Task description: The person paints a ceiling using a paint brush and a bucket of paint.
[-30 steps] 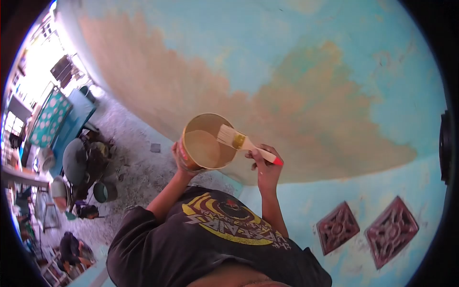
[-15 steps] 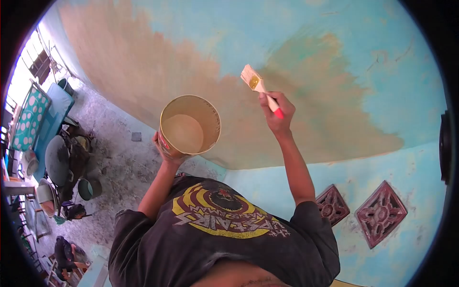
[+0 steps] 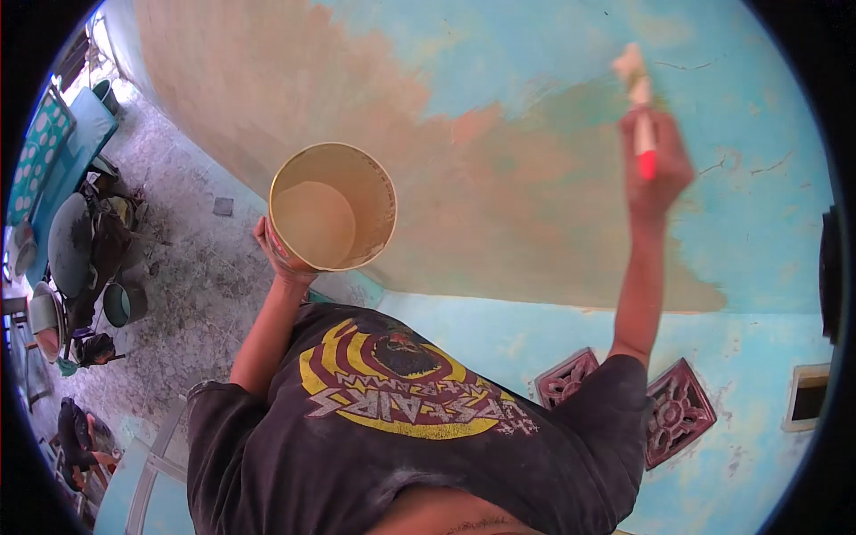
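My left hand (image 3: 290,254) is wrapped round the lower side of a bucket (image 3: 374,209), which is tilted so that its inside shows. Tan paint (image 3: 314,223) lies in the bucket. Closed round the handle of a paintbrush (image 3: 644,147) with a red end, my right hand (image 3: 660,169) is raised in front of the wall. The bristles are blurred, near the upper edge of the tan coat. Tan paint (image 3: 499,214) covers a broad part of the light blue wall (image 3: 758,116).
Two dark red vent blocks (image 3: 682,415) sit in the wall at the lower right, beside a small square opening (image 3: 810,398). At the left, basins, a bucket (image 3: 125,303) and a dotted green panel (image 3: 40,147) stand on the stained floor (image 3: 192,294).
My right hand has moved up and to the right with the brush. The bucket in my left hand has shifted slightly left and up in the view, and the view itself has turned.
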Available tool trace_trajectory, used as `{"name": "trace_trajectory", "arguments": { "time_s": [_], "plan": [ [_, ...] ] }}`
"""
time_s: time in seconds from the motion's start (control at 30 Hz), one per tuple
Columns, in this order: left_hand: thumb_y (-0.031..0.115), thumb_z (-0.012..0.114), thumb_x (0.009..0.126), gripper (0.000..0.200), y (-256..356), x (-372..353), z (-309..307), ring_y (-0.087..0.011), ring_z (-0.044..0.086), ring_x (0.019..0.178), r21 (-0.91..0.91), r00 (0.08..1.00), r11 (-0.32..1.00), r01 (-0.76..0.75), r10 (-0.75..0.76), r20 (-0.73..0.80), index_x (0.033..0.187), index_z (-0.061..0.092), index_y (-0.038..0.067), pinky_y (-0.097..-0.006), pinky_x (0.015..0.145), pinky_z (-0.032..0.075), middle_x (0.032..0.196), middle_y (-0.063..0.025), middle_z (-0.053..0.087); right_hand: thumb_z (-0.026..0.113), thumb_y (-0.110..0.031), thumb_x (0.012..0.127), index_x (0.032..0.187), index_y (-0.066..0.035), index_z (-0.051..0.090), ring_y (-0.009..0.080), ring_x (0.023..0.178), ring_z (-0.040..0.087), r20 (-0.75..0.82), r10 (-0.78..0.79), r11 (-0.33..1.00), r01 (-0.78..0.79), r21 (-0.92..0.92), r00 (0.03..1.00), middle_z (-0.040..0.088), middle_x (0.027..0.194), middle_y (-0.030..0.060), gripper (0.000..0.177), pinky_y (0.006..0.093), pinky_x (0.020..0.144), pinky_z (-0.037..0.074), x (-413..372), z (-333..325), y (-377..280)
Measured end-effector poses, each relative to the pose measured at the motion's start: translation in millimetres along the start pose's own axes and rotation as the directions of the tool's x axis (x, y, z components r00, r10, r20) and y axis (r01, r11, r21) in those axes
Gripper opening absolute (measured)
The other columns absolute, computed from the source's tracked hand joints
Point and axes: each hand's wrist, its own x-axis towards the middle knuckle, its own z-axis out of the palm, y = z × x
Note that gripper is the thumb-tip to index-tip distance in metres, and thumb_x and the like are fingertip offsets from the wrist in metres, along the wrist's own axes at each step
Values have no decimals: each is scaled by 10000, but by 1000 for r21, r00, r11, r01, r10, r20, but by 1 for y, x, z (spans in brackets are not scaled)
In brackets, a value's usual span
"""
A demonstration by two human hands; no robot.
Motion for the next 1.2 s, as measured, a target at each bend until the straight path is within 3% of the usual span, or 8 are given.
{"name": "trace_trajectory", "arguments": {
  "time_s": [0.23, 0.3, 0.5, 0.67, 0.7, 0.97, 1.03, 1.2],
  "plan": [
    [642, 391, 904, 702, 2, -6, -11, -344, 524, 1296, 5, 999, 1000, -23, 23, -25, 1410, 534, 175, -568, 1055, 438, 1439, -93, 544, 616, -77, 879, 851, -134, 592, 237, 652, 595, 256, -172, 977, 131, 171, 951, 547, 745, 56, 68, 385, 551, 457, -71, 74, -46],
    [629, 386, 912, 691, 5, -8, -18, -340, 524, 1293, 7, 996, 999, -47, 48, -78, 1413, 529, 174, -563, 1055, 437, 1433, -93, 548, 600, -88, 879, 858, -118, 579, 260, 671, 631, 394, -209, 893, 11, 450, 895, 596, 787, 81, 42, 397, 574, 494, -128, 114, -100],
    [617, 388, 930, 686, 3, -13, -52, -335, 513, 1304, 29, 976, 992, -125, 128, -179, 1444, 489, 173, -558, 1058, 438, 1457, -89, 519, 610, -138, 911, 1023, -105, 578, 314, 722, 679, 593, -235, 802, -191, 566, 770, 657, 836, 119, 121, 449, 604, 544, -223, 207, -176],
    [679, 374, 931, 743, 0, -19, -34, -333, 496, 1330, 46, 989, 994, -98, 102, -111, 1472, 458, 177, -561, 1067, 447, 1484, -89, 487, 561, -155, 959, 1208, -159, 662, 326, 764, 677, 501, 75, 748, -381, 543, 862, 676, 868, 124, 268, 448, 643, 536, -135, 140, -104],
    [690, 369, 931, 754, 0, -19, -36, -334, 494, 1334, 66, 987, 993, -94, 101, -125, 1478, 453, 178, -562, 1068, 448, 1487, -90, 483, 564, -177, 964, 1068, -134, 693, 321, 765, 666, 499, 116, 803, -376, 462, 859, 662, 847, 125, 171, 429, 651, 525, -105, 106, -84],
    [699, 359, 939, 764, -3, -13, -20, -347, 478, 1348, 166, 970, 972, -167, 192, -151, 1503, 424, 187, -574, 1074, 444, 1508, -96, 458, 733, -62, 894, 954, -70, 706, 194, 733, 682, -217, 178, 982, -186, -15, 960, 722, 872, 58, 66, 322, 679, 549, 17, -31, 27],
    [697, 360, 939, 762, -3, -12, -17, -346, 477, 1349, 151, 973, 975, -162, 184, -142, 1503, 424, 187, -573, 1074, 443, 1509, -96, 458, 722, -112, 904, 975, -98, 680, 245, 732, 677, 54, 65, 972, -51, -230, 996, 693, 882, 63, 83, 358, 645, 539, -7, -9, 23],
    [693, 363, 940, 759, -3, -15, -18, -342, 475, 1352, 132, 974, 979, -155, 174, -142, 1503, 425, 187, -570, 1077, 443, 1510, -96, 457, 622, -149, 945, 922, -79, 580, 270, 676, 646, 465, -197, 958, 68, 279, 863, 586, 788, 115, 85, 401, 519, 489, -120, 95, -92]
  ]
}}
